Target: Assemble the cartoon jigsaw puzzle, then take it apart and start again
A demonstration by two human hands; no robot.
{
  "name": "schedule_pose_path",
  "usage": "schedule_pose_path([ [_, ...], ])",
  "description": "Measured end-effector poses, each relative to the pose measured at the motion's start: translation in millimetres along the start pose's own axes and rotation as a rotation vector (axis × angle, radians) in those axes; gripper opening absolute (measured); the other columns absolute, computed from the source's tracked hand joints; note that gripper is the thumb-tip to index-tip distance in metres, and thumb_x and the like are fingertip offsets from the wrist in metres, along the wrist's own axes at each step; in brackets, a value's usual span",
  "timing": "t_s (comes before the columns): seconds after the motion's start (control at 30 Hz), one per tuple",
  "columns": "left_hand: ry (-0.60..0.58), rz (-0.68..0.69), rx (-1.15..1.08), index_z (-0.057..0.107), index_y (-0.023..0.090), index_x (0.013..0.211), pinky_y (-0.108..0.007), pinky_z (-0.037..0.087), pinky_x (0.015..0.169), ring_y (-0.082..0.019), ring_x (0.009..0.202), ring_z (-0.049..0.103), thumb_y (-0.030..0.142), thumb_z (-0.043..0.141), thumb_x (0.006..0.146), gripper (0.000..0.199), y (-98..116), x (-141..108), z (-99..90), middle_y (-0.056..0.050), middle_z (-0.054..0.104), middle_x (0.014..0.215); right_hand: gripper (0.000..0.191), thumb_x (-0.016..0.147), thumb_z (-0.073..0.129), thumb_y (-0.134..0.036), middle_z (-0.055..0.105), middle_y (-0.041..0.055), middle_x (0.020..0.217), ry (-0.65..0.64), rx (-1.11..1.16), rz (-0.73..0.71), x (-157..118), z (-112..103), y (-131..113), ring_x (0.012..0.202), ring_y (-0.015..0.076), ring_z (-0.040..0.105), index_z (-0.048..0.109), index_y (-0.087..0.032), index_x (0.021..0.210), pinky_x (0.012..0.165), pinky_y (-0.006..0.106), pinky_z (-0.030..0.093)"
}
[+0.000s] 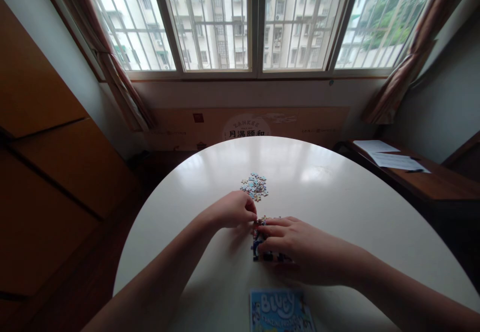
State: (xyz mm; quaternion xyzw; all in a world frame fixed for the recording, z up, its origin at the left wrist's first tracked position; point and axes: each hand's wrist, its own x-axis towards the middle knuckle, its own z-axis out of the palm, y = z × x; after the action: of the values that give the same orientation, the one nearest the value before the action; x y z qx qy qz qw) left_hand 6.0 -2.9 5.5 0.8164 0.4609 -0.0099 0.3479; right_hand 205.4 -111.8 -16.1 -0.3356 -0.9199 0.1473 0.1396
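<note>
A partly joined jigsaw puzzle [256,249] lies on the white round table, its picture dark blue with some red and yellow. My right hand [296,244] rests over it, palm down with fingers stretched out, hiding much of the picture. At the puzzle's far left corner, my left hand [237,209] is closed in a pinch on a small puzzle piece [259,219], mostly hidden by the fingertips. Just beyond the left hand is a heap of loose puzzle pieces [255,186], mixed light blue, white and tan.
A blue sheet or box lid with "BLUEY" lettering [281,309] lies near me on the white table [180,197]. To the right, papers [399,162] and a pen sit on a brown desk [450,177]. A wooden cabinet [48,197] stands left; a barred window is ahead.
</note>
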Motion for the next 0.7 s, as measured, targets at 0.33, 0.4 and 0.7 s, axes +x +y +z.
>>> schedule_pose_path([
  [0.33,0.046,0.184,0.08,0.078,0.021,0.093,-0.025,0.046,0.063,-0.018,0.075,0.066,0.025,0.066,0.07,0.026,-4.0,3.8,6.6,-0.002,0.075,0.084,0.032,0.085,0.072,-0.028,0.064,0.0017,0.128,-0.012,0.006,0.007,0.1,-1.1,-0.5,0.124,0.0206,0.055,0.069,-0.028,0.117,0.111,0.04,0.04],
  [0.4,0.073,0.213,0.141,0.079,0.023,0.088,-0.026,0.046,0.065,-0.018,0.077,0.066,0.022,0.065,0.07,0.023,-1.0,2.9,9.7,-0.002,0.076,0.082,0.033,0.084,0.073,-0.027,0.064,0.0019,0.127,-0.016,0.011,0.008,0.7,-1.3,-0.7,0.122,0.0207,0.056,0.069,-0.028,0.116,0.109,0.039,0.042],
  [0.7,0.064,0.18,0.088,0.08,0.022,0.083,-0.026,0.044,0.063,-0.018,0.077,0.066,0.022,0.064,0.069,0.021,-2.2,6.5,8.7,-0.002,0.076,0.08,0.031,0.085,0.072,-0.026,0.064,0.0005,0.127,-0.036,0.015,0.03,1.1,-4.7,-3.4,0.123,0.0198,0.055,0.069,-0.029,0.116,0.112,0.039,0.039],
])
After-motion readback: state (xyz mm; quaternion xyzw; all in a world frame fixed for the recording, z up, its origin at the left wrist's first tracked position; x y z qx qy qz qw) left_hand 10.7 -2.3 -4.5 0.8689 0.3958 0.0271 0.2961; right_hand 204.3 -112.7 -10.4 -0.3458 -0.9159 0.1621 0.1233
